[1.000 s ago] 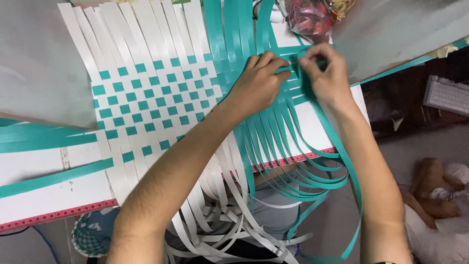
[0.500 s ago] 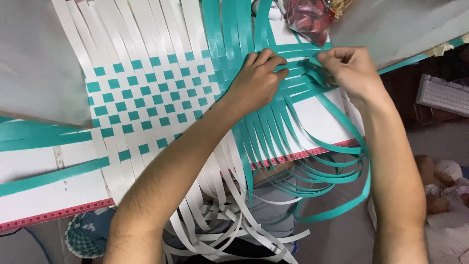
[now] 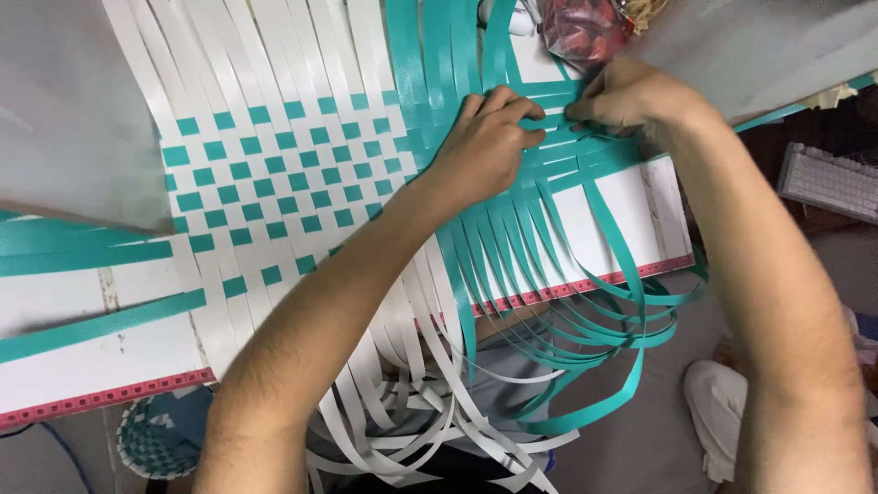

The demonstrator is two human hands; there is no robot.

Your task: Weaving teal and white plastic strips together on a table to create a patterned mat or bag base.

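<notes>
Overhead view of a woven mat (image 3: 274, 183) of white and teal strips lying on a white desk (image 3: 82, 366). The left hand (image 3: 485, 151) rests palm-down on the teal section of the weave, fingers (image 3: 512, 110) held together and pressing the strips flat. The right hand (image 3: 626, 96), just beside it, has its fingers pinched on a horizontal teal strip (image 3: 585, 137) at the weave's edge. Loose teal strip ends (image 3: 594, 320) and white strip ends (image 3: 402, 402) hang over the desk's red-trimmed front edge. A keyboard (image 3: 828, 183) lies at right.
</notes>
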